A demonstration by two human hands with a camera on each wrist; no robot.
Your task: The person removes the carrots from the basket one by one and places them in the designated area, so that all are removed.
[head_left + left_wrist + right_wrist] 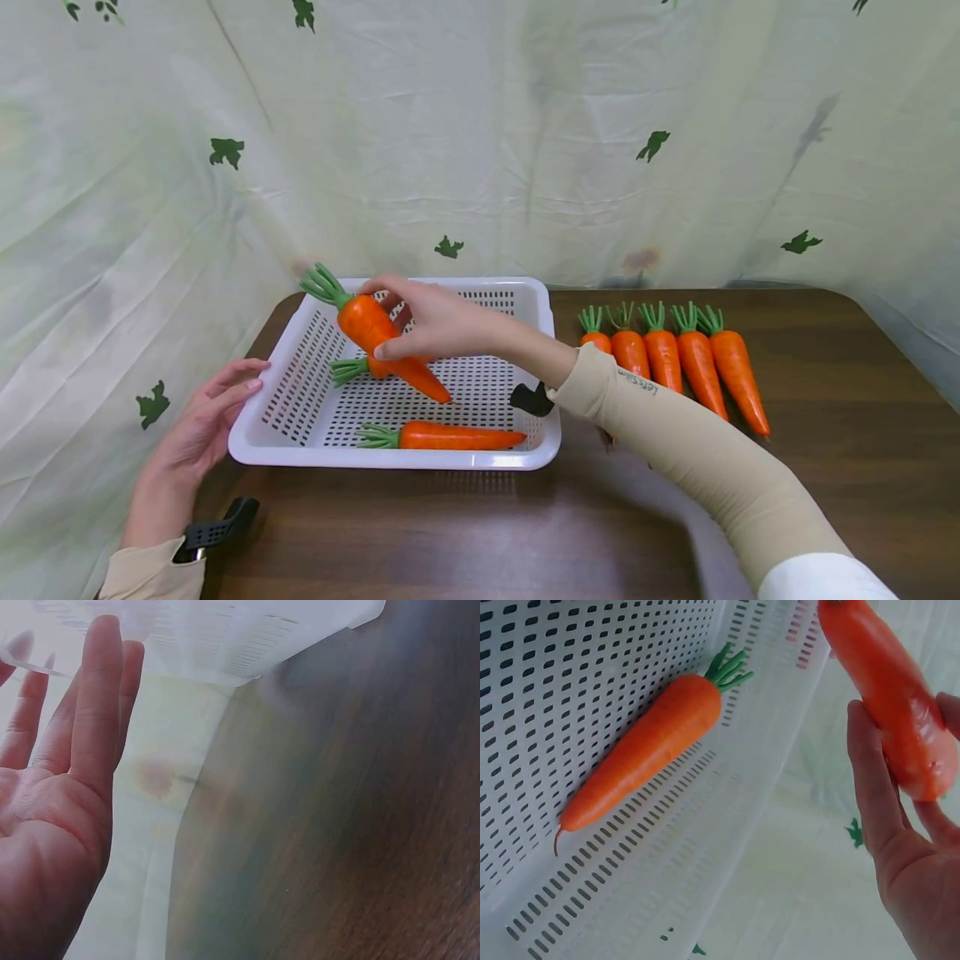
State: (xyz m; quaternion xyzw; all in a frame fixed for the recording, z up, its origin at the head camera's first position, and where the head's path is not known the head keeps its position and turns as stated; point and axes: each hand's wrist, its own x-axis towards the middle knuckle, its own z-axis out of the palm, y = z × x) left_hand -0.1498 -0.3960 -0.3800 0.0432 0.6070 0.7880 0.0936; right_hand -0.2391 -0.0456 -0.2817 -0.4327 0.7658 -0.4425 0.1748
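White perforated plastic forms the basket (375, 457), which is set on a dark wood-grained table (450, 521). An orange carrot (366, 323) with a green top is pinched between the thumb and fingers of the right hand (431, 321). It is held tilted over the basket's interior, its leafy end directed to the far left and its tip to the near right. A second carrot (379, 367), lying inside the basket, is partly hidden by the held one; contact between the two cannot be determined. A third carrot (457, 436) is laid lengthwise along the near wall. The left hand (206, 417) is placed at the basket's left rim, its fingers extended and spread slightly apart. To the right of the basket, five carrots (663, 358) are arranged in a row on the table, partly covered by the right sleeve (697, 442). The background is formed by a pale leaf-patterned curtain (480, 142).
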